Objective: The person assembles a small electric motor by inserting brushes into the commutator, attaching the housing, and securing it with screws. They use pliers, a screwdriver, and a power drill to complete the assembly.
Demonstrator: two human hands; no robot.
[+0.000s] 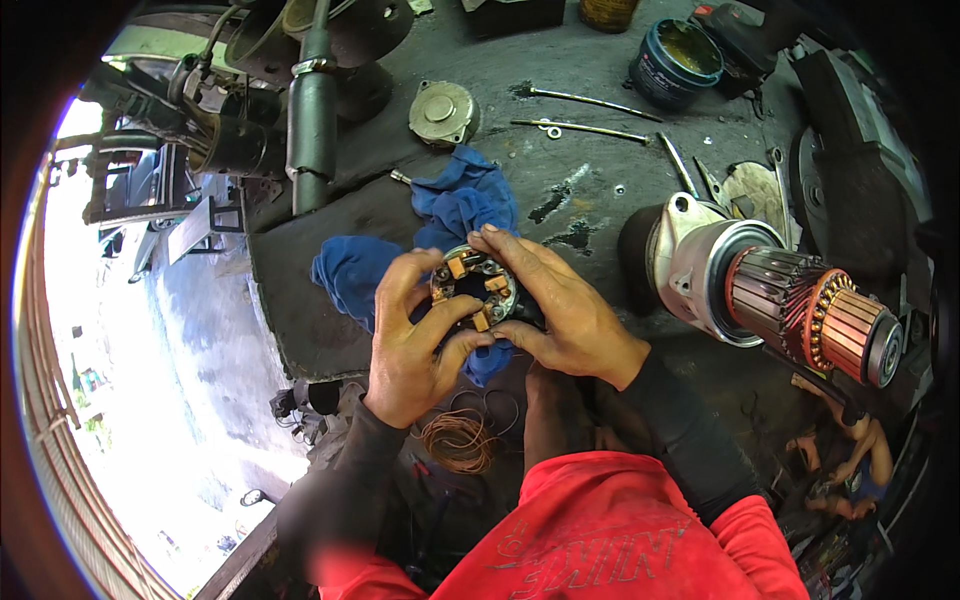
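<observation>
We are holding a round brush holder plate (476, 288) between both hands, just above the dark workbench (300, 300) and over a blue rag (450, 215) that is lying crumpled beneath it. Our left hand (412, 345) is curling around the plate's left and lower rim, thumb and fingers closed on it, while our right hand (555, 305) is gripping the right side, its fingertips pressing onto the top edge; both hands are wrapped snugly, with no slack showing. The plate is facing us, showing 4 tan brush blocks set around a dark central opening. At the far edge of the bench a blue tub (675, 62) is standing open, holding a yellowish greasy paste, with a smaller amber-coloured pot (607, 12) just beside it, its contents too cut off to tell. To our right a motor armature (800, 300) with copper commutator bars is lying on its side in its grey housing. 2 long bolts (585, 112) and a round metal cap (441, 112) are resting on the bench beyond the rag, and a coil of copper wire (458, 440) is hanging below our wrists.
</observation>
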